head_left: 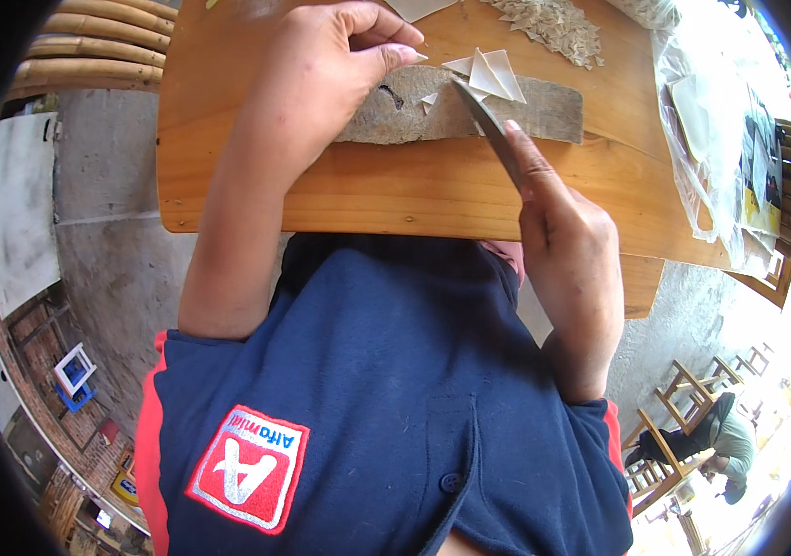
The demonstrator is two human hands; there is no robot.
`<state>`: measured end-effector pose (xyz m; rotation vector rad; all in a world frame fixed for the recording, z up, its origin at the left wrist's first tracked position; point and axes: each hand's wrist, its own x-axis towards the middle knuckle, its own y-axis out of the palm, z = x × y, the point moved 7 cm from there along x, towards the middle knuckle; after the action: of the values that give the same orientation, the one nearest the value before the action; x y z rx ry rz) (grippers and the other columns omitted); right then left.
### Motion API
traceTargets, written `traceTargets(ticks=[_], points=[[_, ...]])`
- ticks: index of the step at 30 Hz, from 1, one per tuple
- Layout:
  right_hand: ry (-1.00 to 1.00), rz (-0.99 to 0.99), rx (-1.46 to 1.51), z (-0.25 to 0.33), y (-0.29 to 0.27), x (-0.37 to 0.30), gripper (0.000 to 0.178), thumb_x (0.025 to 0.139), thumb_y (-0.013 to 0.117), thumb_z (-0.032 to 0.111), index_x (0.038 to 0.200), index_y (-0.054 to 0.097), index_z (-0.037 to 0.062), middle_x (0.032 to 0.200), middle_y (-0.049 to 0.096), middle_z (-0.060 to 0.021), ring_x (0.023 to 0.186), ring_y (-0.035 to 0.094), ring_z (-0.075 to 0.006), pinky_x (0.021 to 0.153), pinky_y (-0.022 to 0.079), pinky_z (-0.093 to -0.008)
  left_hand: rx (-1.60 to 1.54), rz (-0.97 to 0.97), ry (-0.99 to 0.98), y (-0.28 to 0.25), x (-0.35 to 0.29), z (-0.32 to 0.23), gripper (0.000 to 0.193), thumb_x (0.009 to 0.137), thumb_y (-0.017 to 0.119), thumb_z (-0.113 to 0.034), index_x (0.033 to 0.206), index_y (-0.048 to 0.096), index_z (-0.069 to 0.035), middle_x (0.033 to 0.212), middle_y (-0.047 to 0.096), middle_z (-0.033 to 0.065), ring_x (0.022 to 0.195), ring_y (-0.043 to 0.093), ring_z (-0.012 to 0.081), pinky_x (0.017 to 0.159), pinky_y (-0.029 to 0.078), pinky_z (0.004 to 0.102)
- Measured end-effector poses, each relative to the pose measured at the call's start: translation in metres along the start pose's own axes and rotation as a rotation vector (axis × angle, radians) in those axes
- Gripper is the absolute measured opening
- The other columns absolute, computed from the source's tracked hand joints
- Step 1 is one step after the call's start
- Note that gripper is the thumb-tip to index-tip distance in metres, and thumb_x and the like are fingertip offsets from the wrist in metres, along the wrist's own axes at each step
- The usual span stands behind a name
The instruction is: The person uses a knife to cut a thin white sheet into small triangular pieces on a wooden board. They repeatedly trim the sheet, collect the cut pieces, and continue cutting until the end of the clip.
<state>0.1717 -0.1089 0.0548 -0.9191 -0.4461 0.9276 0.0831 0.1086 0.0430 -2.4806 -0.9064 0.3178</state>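
Note:
My right hand [558, 204] is closed round a knife [495, 134], its index finger stretched along the back of the blade. The blade's tip rests on a worn wooden board [544, 116], beside several thin, off-white pieces with straight cut edges [497, 76]. A tiny cut piece [428, 100] lies further left on the board. Above the board's left end, my left hand [345, 51] has thumb and forefinger drawn together, with a small pale piece [420, 57] showing at the thumb tip. The knife's handle is hidden in my right hand.
The board lies on a varnished wooden table [395, 199]. A heap of small pale cut pieces [553, 28] sits at the far side. Clear plastic bags [692, 139] hang over the right edge. Wooden stools [687, 394] and a bent-over person [729, 440] are at lower right.

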Motion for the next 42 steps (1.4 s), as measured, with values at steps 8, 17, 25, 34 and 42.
traceTargets(ticks=[8, 17, 25, 34, 42], points=[[-0.039, 0.103, -0.017, 0.020, 0.008, -0.003, 0.054, 0.093, 0.057, -0.007, 0.142, 0.064, 0.0142, 0.097, 0.073, -0.0227, 0.072, 0.070, -0.0327, 0.072, 0.056, -0.0384, -0.194, -0.103, -0.032, -0.004, -0.023, 0.005, 0.013, 0.094, 0.076, -0.010, 0.104, 0.078, -0.002, 0.085, 0.072, -0.0016, 0.078, 0.060, 0.0039, 0.073, 0.049, 0.0217], [0.038, 0.006, 0.017, 0.011, 0.002, 0.000, 0.052, 0.094, 0.058, -0.006, 0.141, 0.066, 0.0153, 0.091, 0.070, -0.0237, 0.068, 0.066, -0.0271, 0.073, 0.056, -0.0345, -0.080, -0.059, -0.069, 0.017, -0.031, 0.004, 0.012, 0.093, 0.075, -0.006, 0.104, 0.077, -0.001, 0.086, 0.072, -0.0023, 0.079, 0.061, 0.0042, 0.074, 0.049, 0.0216], [0.023, -0.071, 0.095, 0.004, -0.005, -0.004, 0.060, 0.093, 0.059, -0.009, 0.145, 0.063, 0.0194, 0.080, 0.066, -0.0173, 0.066, 0.057, -0.0110, 0.068, 0.052, -0.0285, 0.300, -0.208, 0.245, 0.028, -0.032, -0.011, 0.017, 0.087, 0.081, -0.013, 0.103, 0.080, -0.009, 0.091, 0.077, 0.0045, 0.085, 0.066, 0.0153, 0.077, 0.054, 0.0303], [0.005, -0.002, 0.081, 0.011, 0.002, 0.000, 0.059, 0.092, 0.057, -0.011, 0.144, 0.064, 0.0159, 0.079, 0.064, -0.0185, 0.061, 0.054, -0.0136, 0.064, 0.051, -0.0291, 0.450, -0.242, 0.470, 0.022, -0.057, -0.015, 0.022, 0.087, 0.079, -0.016, 0.109, 0.079, -0.014, 0.097, 0.072, 0.0032, 0.093, 0.063, 0.0218, 0.091, 0.046, 0.0370], [0.003, 0.021, 0.024, 0.019, 0.007, 0.005, 0.059, 0.091, 0.056, -0.012, 0.144, 0.063, 0.0135, 0.088, 0.072, -0.0208, 0.066, 0.065, -0.0185, 0.068, 0.054, -0.0323, 0.497, -0.222, 0.505, 0.030, -0.067, -0.013, 0.030, 0.084, 0.080, -0.015, 0.114, 0.079, -0.013, 0.107, 0.064, 0.0023, 0.096, 0.058, 0.0229, 0.088, 0.045, 0.0396]])
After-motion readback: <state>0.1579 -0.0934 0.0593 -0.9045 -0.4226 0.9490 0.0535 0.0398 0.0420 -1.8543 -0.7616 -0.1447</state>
